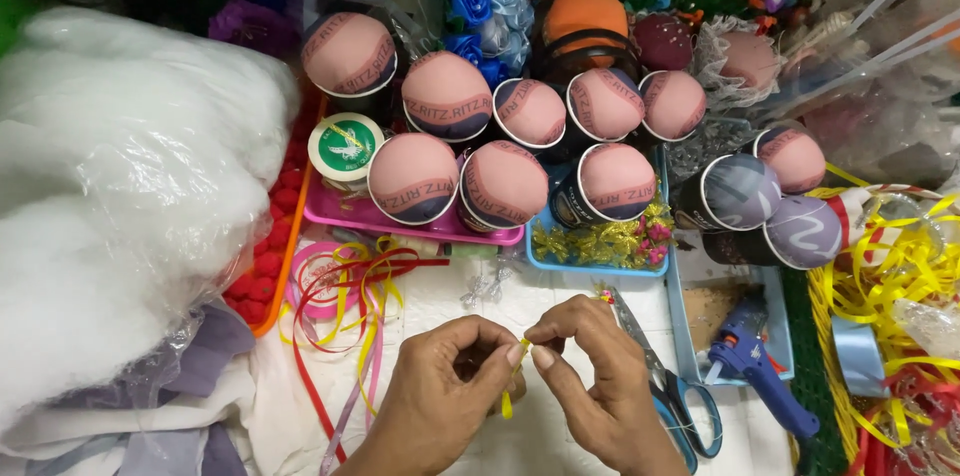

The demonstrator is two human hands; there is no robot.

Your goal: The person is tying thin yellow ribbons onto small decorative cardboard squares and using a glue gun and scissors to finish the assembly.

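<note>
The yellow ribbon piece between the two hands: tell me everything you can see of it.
The yellow ribbon piece is a short, narrow strip, thin and satiny in look. Its upper end is pinched between the fingertips of the left hand and the right hand, which meet over it. The rest hangs down loose below the fingers, slightly curled, above the white cloth. Its upper end is hidden by the fingertips, so whether it is folded or knotted there cannot be told.

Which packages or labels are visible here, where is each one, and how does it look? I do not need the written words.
Round tin: on the pink tray, left; white lid, green centre.
Printed bands: across pink cushion tops of dark cups, centre; reddish stripes.
Clear plastic bag: far left; holds white stuffing.
Left hand and right hand: pinching a yellow ribbon, unlabelled.
</note>
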